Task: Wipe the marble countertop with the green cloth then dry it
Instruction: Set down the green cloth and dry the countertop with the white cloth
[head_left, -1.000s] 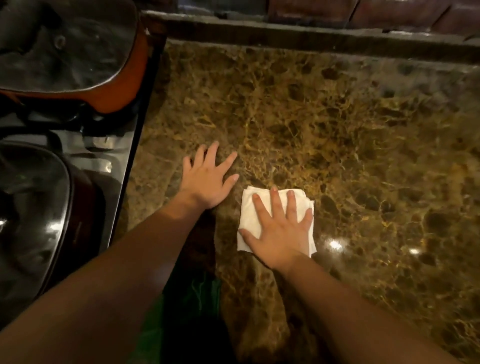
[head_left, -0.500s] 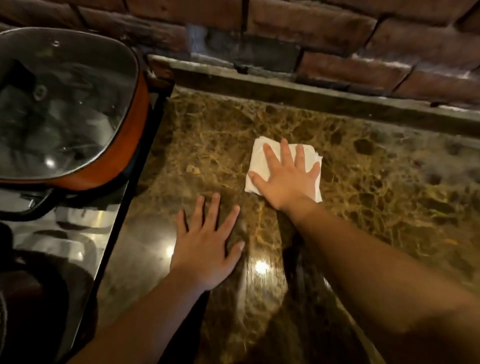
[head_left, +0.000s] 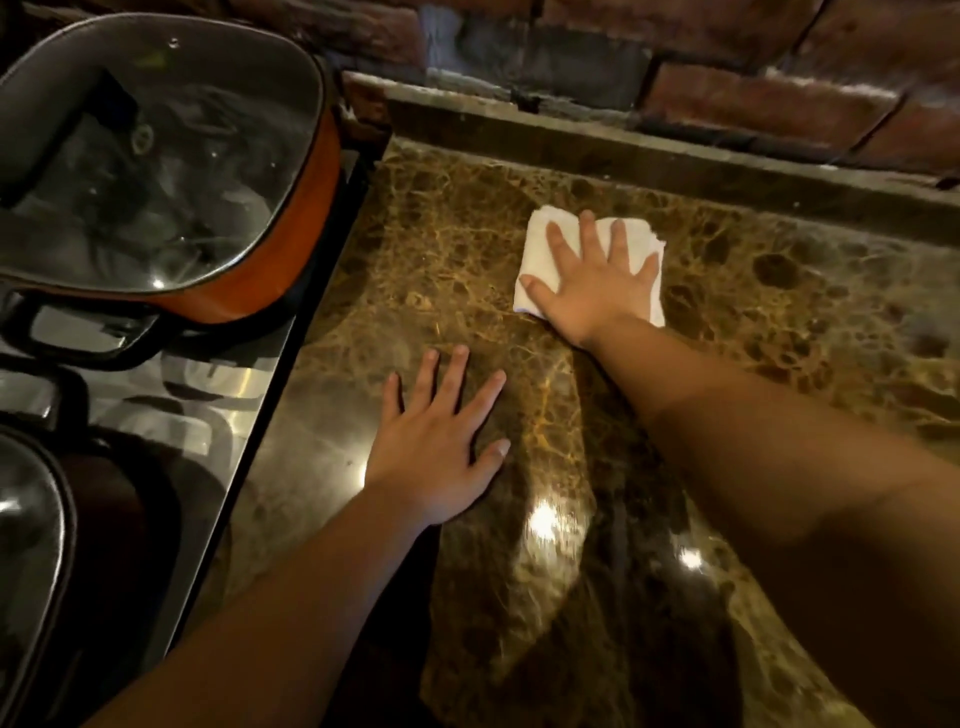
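The folded white cloth (head_left: 550, 244) sat on the marble countertop (head_left: 779, 322) just above centre frame, near the back ledge, with the right hand (head_left: 592, 283) pressed flat on it, fingers spread and straight. The left hand (head_left: 439, 447) lay flat on bare marble lower down, fingers splayed too, holding nothing. Upper left had an orange pan (head_left: 270, 260) with a glass lid (head_left: 150, 156) on the stovetop (head_left: 208, 415), brick wall (head_left: 779, 78) across the top.

On your left you see an orange pan (head_left: 291, 260) with a glass lid (head_left: 150, 156) sitting on a shiny stove top (head_left: 208, 415). Behind it all you see a red brick wall (head_left: 753, 78).
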